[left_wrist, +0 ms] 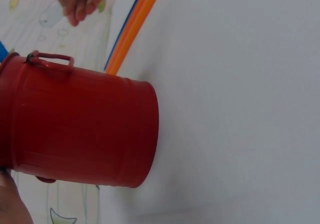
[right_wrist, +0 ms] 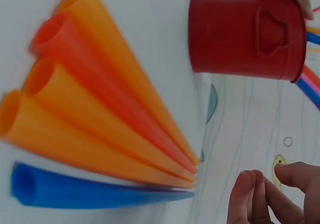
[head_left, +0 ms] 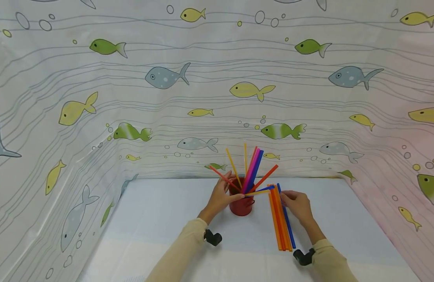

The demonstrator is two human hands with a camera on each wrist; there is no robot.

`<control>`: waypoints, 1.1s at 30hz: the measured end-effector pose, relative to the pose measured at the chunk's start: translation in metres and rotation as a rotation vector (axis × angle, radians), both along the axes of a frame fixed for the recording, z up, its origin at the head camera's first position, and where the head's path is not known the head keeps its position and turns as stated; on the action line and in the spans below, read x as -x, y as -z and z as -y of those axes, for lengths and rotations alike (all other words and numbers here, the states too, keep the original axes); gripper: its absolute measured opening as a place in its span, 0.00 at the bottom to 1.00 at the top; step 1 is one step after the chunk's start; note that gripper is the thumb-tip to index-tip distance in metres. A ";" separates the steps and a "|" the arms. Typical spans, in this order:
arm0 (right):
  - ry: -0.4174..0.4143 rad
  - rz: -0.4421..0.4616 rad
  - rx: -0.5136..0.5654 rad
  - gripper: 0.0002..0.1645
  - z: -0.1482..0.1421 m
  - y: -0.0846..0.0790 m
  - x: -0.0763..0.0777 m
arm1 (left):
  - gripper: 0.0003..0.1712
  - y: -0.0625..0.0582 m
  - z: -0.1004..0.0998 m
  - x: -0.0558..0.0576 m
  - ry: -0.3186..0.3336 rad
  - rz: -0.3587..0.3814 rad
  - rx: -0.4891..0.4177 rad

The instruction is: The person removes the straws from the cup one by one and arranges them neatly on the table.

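A small red metal bucket (head_left: 241, 207) with side handles stands on the table, holding several drinking straws: a pink straw (head_left: 251, 170) and others in blue, red and yellow fan out above its rim. My left hand (head_left: 220, 194) grips the bucket's left side near the rim, thumb across the front and fingers behind. To the right, several orange straws (right_wrist: 105, 139), a red-orange straw (right_wrist: 110, 87) and a blue straw (right_wrist: 90, 189) lie side by side. Just beside their far ends is my right hand (head_left: 298, 204), its fingers bent loosely with a gap to the thumb and nothing between them.
The white tabletop (head_left: 160, 227) runs back to a wall covering printed with fish (head_left: 164, 77). That covering also rises on the left and right sides. Black wrist cameras are strapped under both sleeves.
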State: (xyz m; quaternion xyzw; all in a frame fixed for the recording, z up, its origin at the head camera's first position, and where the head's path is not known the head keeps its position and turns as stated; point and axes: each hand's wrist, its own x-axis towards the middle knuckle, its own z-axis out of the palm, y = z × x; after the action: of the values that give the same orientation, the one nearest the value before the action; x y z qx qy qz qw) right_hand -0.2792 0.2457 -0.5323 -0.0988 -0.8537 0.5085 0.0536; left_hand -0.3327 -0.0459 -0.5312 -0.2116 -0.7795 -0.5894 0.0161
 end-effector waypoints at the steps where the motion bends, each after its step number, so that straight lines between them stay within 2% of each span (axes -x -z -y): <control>1: -0.007 -0.005 -0.003 0.23 0.002 -0.002 0.000 | 0.55 -0.001 0.000 -0.001 -0.001 0.008 0.003; 6: -0.028 -0.053 -0.003 0.23 0.012 -0.014 -0.001 | 0.53 -0.017 -0.001 -0.011 0.005 0.033 0.005; 9: -0.037 -0.101 0.005 0.23 0.018 -0.021 -0.001 | 0.53 -0.019 -0.001 -0.012 0.006 0.031 0.004; 14: -0.068 -0.173 0.063 0.18 0.027 -0.031 0.000 | 0.55 -0.006 0.000 -0.003 -0.010 0.026 0.016; 18: -0.089 -0.209 0.066 0.15 0.034 -0.036 0.000 | 0.55 -0.001 0.001 0.000 -0.008 0.012 0.013; 26: -0.135 -0.227 0.129 0.18 0.045 -0.041 0.003 | 0.54 0.000 0.000 0.000 -0.015 0.008 0.030; 30: -0.131 -0.213 0.126 0.22 0.051 -0.040 0.007 | 0.54 0.000 0.001 0.000 -0.019 0.014 0.035; 33: -0.125 -0.200 0.100 0.21 0.054 -0.039 0.008 | 0.54 -0.001 0.001 -0.001 -0.017 0.009 0.029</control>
State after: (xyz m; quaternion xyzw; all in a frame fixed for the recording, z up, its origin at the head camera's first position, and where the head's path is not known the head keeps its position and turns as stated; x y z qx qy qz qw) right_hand -0.2876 0.1914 -0.4928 0.0035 -0.8222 0.5600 0.1016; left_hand -0.3317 -0.0469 -0.5299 -0.2025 -0.7896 -0.5791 0.0143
